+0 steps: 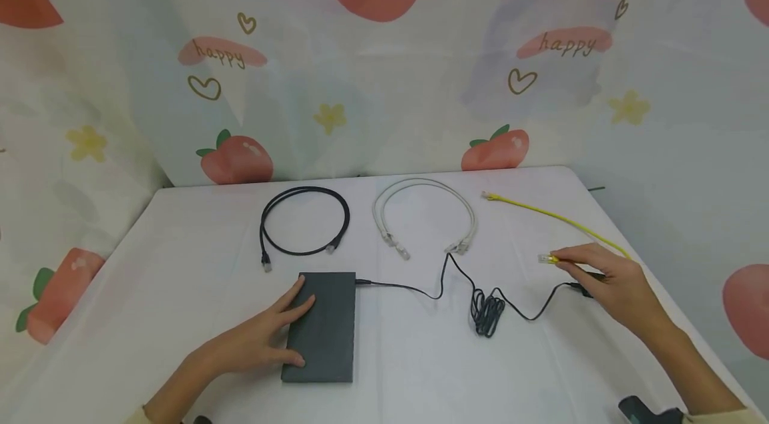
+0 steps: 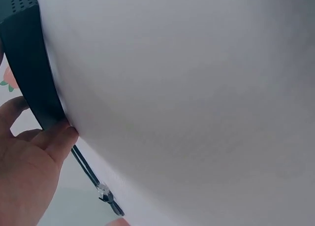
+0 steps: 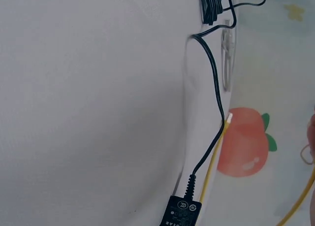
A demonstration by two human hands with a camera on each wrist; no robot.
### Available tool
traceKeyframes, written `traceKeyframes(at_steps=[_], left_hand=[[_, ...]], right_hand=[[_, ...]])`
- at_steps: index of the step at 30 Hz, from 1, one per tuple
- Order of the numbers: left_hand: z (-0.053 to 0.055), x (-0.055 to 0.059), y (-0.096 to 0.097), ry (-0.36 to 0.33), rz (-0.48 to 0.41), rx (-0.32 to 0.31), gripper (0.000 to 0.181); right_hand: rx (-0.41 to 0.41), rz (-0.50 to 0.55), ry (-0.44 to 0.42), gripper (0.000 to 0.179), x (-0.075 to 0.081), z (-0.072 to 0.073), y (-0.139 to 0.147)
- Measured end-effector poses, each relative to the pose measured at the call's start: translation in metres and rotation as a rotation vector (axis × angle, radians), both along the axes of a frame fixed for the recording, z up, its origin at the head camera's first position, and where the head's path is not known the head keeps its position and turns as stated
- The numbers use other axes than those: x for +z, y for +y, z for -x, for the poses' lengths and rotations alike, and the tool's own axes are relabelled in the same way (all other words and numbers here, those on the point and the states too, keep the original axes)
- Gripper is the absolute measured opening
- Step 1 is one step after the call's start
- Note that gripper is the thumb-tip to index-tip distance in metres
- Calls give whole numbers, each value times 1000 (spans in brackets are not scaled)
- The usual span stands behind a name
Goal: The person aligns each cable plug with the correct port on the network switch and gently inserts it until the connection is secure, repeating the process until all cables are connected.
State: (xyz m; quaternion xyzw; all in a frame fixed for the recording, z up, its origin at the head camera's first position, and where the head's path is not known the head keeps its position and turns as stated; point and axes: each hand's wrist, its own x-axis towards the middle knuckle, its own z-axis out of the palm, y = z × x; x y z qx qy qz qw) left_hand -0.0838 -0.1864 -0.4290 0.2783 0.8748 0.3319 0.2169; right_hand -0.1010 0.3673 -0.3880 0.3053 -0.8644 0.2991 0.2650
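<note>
A flat dark grey box [image 1: 327,327] lies on the white table; the left wrist view shows vent holes in one end. My left hand [image 1: 255,344] rests on its left side, fingers spread and thumb on the top face. On the right, my right hand [image 1: 613,280] pinches one end of a yellow network cable [image 1: 559,216] between thumb and fingers, its clear plug [image 1: 547,258] pointing left. The cable's other plug lies at the back right. Below that hand is a black power adapter [image 3: 181,213], partly hidden in the head view.
From the box's right side a thin black power cord [image 1: 402,286] runs to a tied bundle [image 1: 486,314] and on to the adapter. Behind lie a coiled black network cable [image 1: 347,210] and a coiled white one [image 1: 472,214]. A patterned curtain [image 1: 396,103] hangs behind the table.
</note>
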Motion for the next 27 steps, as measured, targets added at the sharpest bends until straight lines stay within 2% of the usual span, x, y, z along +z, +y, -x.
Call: traceKeyframes(at_steps=[5,7,14,19,24,27], left_hand=[[2,0,0,-16,-5,-6,96],[2,-1,-2,-21,-11,-12,99],[2,0,-8,-54,-4,-87,116],[1,3,-8,-102,5,-114,122],[0,2,-8,-47,-2,-114,120],[0,1,-8,-4,2,-110,118]], right_hand=[[20,-78,-80,53,3,-10,-9],[16,-109,-113,57,4,-14,-14],[72,-170,-183,49,2,-22,-27],[106,-150,-235,46,-1,-29,-35],[151,-138,-325,38,-8,-35,-45],[209,-128,-383,32,-15,-37,-52]])
